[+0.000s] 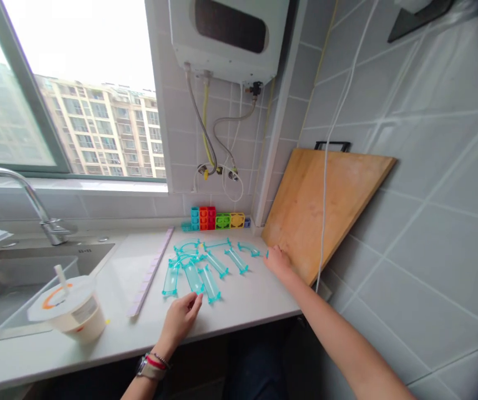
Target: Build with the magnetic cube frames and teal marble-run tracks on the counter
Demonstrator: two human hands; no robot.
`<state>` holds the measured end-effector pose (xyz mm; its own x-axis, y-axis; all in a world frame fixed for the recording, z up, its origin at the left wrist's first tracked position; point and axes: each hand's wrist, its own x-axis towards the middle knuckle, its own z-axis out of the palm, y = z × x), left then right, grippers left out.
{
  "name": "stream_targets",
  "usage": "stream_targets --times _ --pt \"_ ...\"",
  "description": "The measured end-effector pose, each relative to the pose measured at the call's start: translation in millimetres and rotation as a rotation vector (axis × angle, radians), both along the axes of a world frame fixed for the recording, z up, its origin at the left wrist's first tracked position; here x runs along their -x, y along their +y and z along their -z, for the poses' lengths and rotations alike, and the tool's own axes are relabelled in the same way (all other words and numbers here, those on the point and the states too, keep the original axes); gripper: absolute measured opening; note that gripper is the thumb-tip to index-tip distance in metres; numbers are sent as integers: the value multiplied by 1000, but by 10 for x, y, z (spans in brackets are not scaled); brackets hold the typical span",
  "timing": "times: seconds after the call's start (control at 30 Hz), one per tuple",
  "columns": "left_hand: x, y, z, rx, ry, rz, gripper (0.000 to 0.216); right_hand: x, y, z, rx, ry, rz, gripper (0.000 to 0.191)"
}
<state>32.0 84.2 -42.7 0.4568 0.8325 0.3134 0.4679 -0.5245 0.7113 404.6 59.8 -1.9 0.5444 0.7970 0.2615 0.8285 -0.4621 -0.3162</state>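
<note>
Several translucent teal track pieces (205,266) lie spread on the white counter (242,303). My left hand (181,319) rests on the counter with its fingertips touching the nearest teal piece (192,278), fingers loosely curled and holding nothing. My right hand (278,261) reaches to the far right of the pieces, beside the leaning wooden cutting board (326,205). Its fingers pinch at a small teal piece (250,249) at its tip. A row of coloured blocks (217,218) stands against the back wall.
A long pale lilac strip (151,272) lies left of the teal pieces. A lidded drink cup with a straw (70,308) stands by the sink (26,278) and faucet (34,203). A white cable (326,183) hangs over the board. A water heater (228,36) hangs above.
</note>
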Motion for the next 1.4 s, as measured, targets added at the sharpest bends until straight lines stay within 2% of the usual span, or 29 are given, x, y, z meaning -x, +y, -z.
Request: stream_targets --times 0.2,0.33,0.43,0.57,0.67,0.73,0.8,0.9,0.97,1.1,1.27,1.4 --pt "6 -4 -10 36 -51 2 50 71 -144 -51 159 -30 26 31" --pt "7 -5 8 57 -96 4 50 83 -204 -195 154 -2 -9 34" --pt "11 -12 8 76 -136 17 50 198 -206 -341 87 39 -95 33" --pt "19 -26 -12 120 -198 71 48 691 -168 -451 -29 146 -359 27" --pt "20 -21 -3 172 -250 121 37 1225 -161 -442 -66 259 -580 17" --pt "19 -1 24 209 -289 132 44 1543 -172 -422 -75 327 -694 13" --pt "20 30 59 237 -335 117 50 1767 -185 -409 -97 372 -754 12" --pt "20 72 102 257 -401 88 41 1912 -200 -389 -139 396 -770 11" --pt "13 81 117 260 -420 96 35 1918 -203 -363 -149 390 -769 10" --pt "3 71 127 274 -419 126 45 1772 -136 -322 -146 323 -760 9" --pt "65 125 129 295 -484 14 47 1252 215 -438 -191 165 -638 20" --pt "97 149 111 320 -500 -11 45 932 513 -447 -121 70 -620 23"
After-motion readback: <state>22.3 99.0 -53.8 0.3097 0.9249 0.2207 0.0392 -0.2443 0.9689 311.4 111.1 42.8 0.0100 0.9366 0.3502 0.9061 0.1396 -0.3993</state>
